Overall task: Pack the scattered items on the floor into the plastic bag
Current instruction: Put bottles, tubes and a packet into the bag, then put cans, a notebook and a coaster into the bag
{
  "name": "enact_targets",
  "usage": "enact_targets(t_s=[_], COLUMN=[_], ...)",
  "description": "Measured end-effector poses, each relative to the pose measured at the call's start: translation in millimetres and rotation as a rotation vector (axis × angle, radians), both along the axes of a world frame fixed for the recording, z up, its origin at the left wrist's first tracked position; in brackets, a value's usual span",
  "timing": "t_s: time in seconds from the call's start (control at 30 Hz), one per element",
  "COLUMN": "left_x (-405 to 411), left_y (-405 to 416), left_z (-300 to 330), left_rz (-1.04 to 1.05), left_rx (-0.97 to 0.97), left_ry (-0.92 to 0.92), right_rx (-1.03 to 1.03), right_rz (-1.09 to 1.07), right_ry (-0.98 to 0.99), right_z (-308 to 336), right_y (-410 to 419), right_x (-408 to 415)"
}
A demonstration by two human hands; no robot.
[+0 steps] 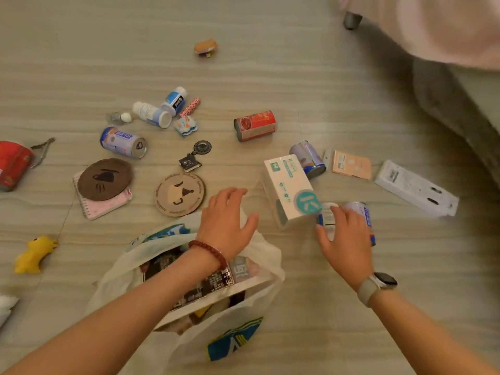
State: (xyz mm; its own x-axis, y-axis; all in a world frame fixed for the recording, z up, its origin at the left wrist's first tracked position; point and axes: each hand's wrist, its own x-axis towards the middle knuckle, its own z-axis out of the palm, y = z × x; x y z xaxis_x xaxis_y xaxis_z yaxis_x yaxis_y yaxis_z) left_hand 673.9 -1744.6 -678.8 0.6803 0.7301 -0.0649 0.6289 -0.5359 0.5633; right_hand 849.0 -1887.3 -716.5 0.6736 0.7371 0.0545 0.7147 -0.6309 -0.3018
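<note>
A white plastic bag with blue and green print lies open on the floor near me, with a black patterned box and other items inside. My left hand rests on the bag's far rim, fingers spread, holding nothing that I can see. My right hand is over a small white bottle and a blue-and-white can, fingers apart and touching them. A white tissue box with teal marks stands tilted between my hands.
Scattered on the wooden floor: a red can, a purple can, two white bottles, two round coasters, a pink notebook, a keychain, a yellow toy, a long white box. A bed edge is far right.
</note>
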Motion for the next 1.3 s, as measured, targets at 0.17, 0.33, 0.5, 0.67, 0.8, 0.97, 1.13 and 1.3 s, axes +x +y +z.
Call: enact_targets(t_s=[0.17, 0.33, 0.5, 0.67, 0.8, 0.97, 1.13, 1.3], left_x=[112, 172, 175, 132, 83, -5, -97, -160], left_y=[-4, -16, -19, -8, -1, -1, -8, -5], left_z=[-22, -43, -52, -38, 10, 62, 65, 41], left_rz=[0.151, 0.347, 0.408, 0.314, 0.149, 0.061, 0.293, 0.379], left_rx=[-0.255, -0.259, -0.198, -0.175, -0.053, -0.019, 0.017, 0.039], left_ry=[0.075, 0.253, 0.224, 0.119, 0.053, 0.017, -0.132, -0.081], right_rx=[-0.289, -0.165, -0.036, 0.218, 0.488, 0.686, 0.782, 0.494], right_rz=[0.02, 0.002, -0.037, -0.009, -0.195, -0.097, 0.242, 0.684], right_ry=[-0.151, -0.075, 0.108, 0.326, 0.539, 0.647, 0.62, 0.442], right_z=[-43, -63, -73, -74, -46, 4, 37, 35], right_y=[-9, -17, -27, -30, -29, -12, -12, -5], right_x=[11, 2, 1, -8, -15, -41, -83, -120])
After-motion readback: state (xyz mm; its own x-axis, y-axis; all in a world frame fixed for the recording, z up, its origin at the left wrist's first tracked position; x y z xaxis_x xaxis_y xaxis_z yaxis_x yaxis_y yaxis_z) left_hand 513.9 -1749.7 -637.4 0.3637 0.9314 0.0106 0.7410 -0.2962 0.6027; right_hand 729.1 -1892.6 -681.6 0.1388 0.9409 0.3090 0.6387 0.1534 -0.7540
